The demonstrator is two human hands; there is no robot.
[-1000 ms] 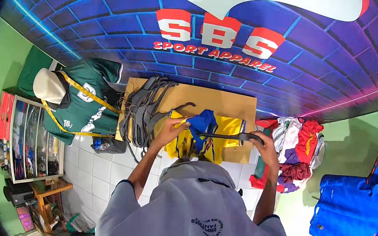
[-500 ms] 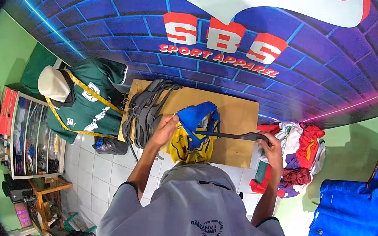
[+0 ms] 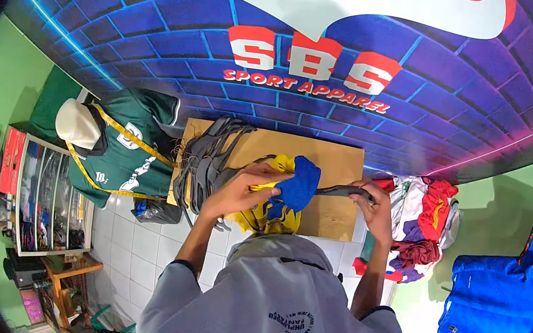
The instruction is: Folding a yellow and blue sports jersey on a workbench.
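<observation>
A yellow and blue jersey [image 3: 297, 184] hangs bunched over the near middle of the tan table [image 3: 336, 158]. My left hand [image 3: 243, 190] pinches the jersey at its upper left side. On the right, my right hand [image 3: 376, 210] is closed on one end of a dark grey clothes hanger [image 3: 336, 191]. The hanger lies level and runs leftward into the jersey; the fabric hides its middle, and a dark tip shows above my left hand. Several more dark hangers [image 3: 205, 153] are heaped on the table's left end, beside my left hand.
Left of the table stands a mannequin in a green jersey [image 3: 138, 168] with a yellow tape measure [image 3: 88, 172]. A black bag [image 3: 156, 211] lies below it, near a display case [image 3: 53, 191]. Piled clothes [image 3: 428, 218] are at right; blue garments [image 3: 495, 298] hang beyond.
My left hand has moved right, carrying the fabric further over the hanger. Less of the hanger's right part shows. My right hand has shifted slightly and keeps its hold.
</observation>
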